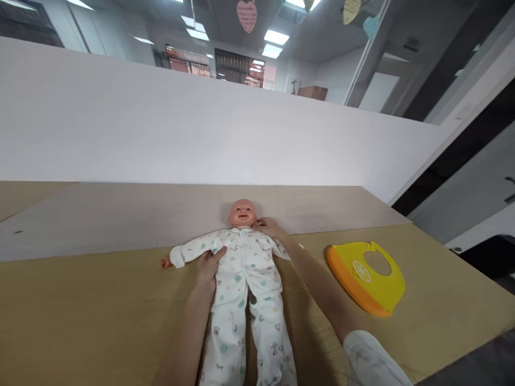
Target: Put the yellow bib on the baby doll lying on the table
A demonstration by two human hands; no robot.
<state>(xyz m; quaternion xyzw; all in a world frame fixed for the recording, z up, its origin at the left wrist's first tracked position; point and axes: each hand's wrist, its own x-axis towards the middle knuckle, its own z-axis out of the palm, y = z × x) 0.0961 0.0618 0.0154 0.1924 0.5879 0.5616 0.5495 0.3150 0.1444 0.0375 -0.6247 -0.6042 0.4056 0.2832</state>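
Note:
A baby doll (243, 213) lies on its back, head toward the wall, in white pajamas (248, 265) with small coloured prints. My left hand (209, 265) grips the side of its torso below the armpit, thumb on the front and the other fingers hidden beneath. Beside the doll's neck, my right hand (269, 228) is closed, with bent fingers at the collar edge; the exact contact is partly hidden. My right forearm crosses over the doll's sleeve on that side. The doll's other arm stretches out to the left, its small hand bare.
A yellow bib (380, 276) with an orange pocket and a citrus-slice print lies to the right on the tan table surface (100, 321). A pale board (120, 214) runs behind, against a white wall (201, 134). Glass with paper hearts rises above.

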